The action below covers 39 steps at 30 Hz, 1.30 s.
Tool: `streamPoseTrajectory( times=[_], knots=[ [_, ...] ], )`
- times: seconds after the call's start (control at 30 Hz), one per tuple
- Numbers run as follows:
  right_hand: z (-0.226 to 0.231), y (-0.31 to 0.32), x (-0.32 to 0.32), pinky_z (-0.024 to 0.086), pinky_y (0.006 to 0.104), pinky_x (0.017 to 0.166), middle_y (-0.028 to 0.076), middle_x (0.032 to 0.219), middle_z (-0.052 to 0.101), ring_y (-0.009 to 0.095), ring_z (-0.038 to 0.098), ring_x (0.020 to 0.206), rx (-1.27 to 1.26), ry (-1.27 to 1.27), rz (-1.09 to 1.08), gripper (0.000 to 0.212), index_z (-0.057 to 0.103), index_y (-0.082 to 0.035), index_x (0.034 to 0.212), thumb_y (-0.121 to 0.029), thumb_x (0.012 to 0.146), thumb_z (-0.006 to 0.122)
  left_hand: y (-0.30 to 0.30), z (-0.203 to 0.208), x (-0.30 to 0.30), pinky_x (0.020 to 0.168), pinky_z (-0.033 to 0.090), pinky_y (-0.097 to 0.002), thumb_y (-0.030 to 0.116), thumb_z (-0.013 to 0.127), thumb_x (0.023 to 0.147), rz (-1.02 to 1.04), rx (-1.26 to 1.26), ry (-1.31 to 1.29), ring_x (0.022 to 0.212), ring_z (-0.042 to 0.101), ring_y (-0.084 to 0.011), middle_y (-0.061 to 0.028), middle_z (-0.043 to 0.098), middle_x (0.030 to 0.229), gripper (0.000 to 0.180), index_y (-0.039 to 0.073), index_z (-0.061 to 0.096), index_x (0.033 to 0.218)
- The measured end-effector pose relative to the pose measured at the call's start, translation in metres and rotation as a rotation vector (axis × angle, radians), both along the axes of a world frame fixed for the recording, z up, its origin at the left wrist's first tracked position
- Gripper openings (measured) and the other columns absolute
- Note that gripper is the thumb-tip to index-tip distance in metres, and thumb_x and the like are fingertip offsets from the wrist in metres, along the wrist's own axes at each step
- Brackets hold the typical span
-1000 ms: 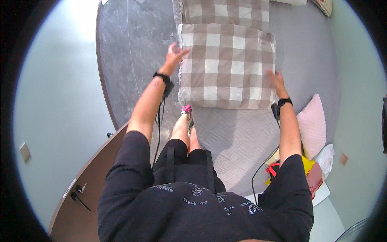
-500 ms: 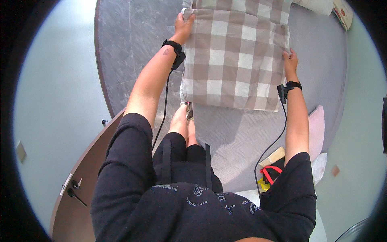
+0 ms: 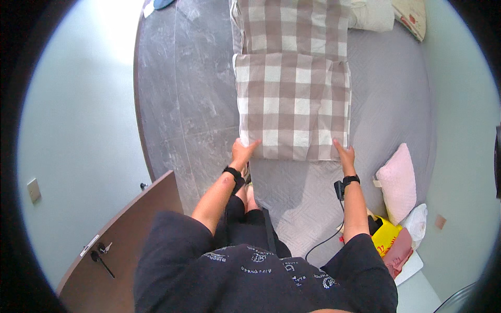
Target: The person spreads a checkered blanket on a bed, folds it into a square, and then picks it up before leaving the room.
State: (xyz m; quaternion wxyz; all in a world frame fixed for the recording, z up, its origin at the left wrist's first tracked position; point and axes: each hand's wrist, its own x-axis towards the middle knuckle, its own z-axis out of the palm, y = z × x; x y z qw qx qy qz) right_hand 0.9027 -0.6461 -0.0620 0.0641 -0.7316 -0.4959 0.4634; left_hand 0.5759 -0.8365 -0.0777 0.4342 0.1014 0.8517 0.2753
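A brown-and-white checked quilt [image 3: 300,99] lies folded in layers on the grey bed [image 3: 391,94]. My left hand [image 3: 243,153] grips the quilt's near left corner, with the thumb on top and the other fingers mostly hidden under the cloth. At the near right corner my right hand [image 3: 345,156] does likewise, its thumb pressed on the upper layer. Both arms reach forward, and each wrist wears a black strap. The folded front part rests over a longer checked stretch that runs to the far edge of the view.
On the bed's right side lie a pink pillow [image 3: 399,182], a yellow bag [image 3: 385,235] and a white plastic bag [image 3: 415,225]. A whitish pillow [image 3: 373,14] sits at the far end. Grey tiled floor [image 3: 182,78] runs along the left, with an open brown door [image 3: 125,240] nearer me.
Both hands have come back toward me, from the quilt's sides to its near corners. The view has shifted, showing more of the far part of the quilt and the pink pillow.
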Motion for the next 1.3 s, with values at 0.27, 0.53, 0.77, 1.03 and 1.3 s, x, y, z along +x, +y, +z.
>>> streamPoseTrajectory(
  times=[0.27, 0.53, 0.77, 1.03, 1.3],
  knots=[
    [-0.032, -0.043, 0.007, 0.046, 0.0351, 0.068, 0.007, 0.096, 0.056, 0.021, 0.056, 0.081, -0.082, 0.63, -0.441, 0.046, 0.048, -0.009, 0.108, -0.025, 0.072, 0.071, -0.041, -0.035, 0.002, 0.067, 0.048, -0.0329, 0.032, 0.076, 0.061, 0.074, 0.206, -0.1, 0.078, 0.063, -0.023, -0.0126, 0.065, 0.085, 0.047, 0.001, 0.061, 0.092],
    [-0.047, -0.024, 0.003, 0.044, 0.0316, 0.051, 0.005, 0.085, 0.057, 0.018, 0.055, 0.068, -0.045, 0.541, -0.578, 0.038, 0.052, -0.007, 0.101, -0.017, 0.071, 0.072, -0.028, -0.003, -0.006, 0.067, 0.047, -0.0309, 0.028, 0.074, 0.063, -0.005, 0.235, 0.103, 0.075, 0.062, -0.0182, -0.0094, 0.065, 0.084, 0.044, -0.001, 0.06, 0.093],
    [-0.018, -0.01, -0.011, 0.047, 0.0303, 0.059, 0.004, 0.084, 0.057, 0.017, 0.057, 0.072, 0.159, 0.938, -0.609, 0.026, 0.054, -0.003, 0.096, -0.005, 0.072, 0.063, -0.025, 0.009, -0.027, 0.053, 0.042, -0.0317, 0.021, 0.067, 0.068, 0.073, 0.25, -0.367, 0.061, 0.054, -0.0162, -0.0047, 0.059, 0.074, 0.03, 0.001, 0.06, 0.09],
    [0.07, 0.01, 0.006, 0.048, 0.0309, 0.066, 0.004, 0.085, 0.057, 0.018, 0.058, 0.078, 0.077, 0.813, -0.611, 0.022, 0.054, -0.003, 0.093, -0.004, 0.072, 0.059, 0.063, 0.184, -0.085, 0.053, 0.044, -0.0285, 0.026, 0.068, 0.068, -0.592, -0.217, -0.59, 0.066, 0.054, -0.0157, -0.0064, 0.059, 0.084, 0.051, -0.004, 0.053, 0.106],
    [0.115, 0.006, -0.013, 0.049, 0.0318, 0.064, 0.003, 0.08, 0.056, 0.018, 0.057, 0.075, -0.289, 0.568, -0.805, 0.019, 0.054, -0.006, 0.091, -0.005, 0.073, 0.059, 0.119, 0.178, -0.13, 0.07, 0.046, -0.0311, 0.024, 0.075, 0.063, -0.658, -0.508, -0.741, 0.086, 0.056, -0.0192, -0.0095, 0.058, 0.103, 0.064, 0.0, 0.049, 0.116]
  ],
)
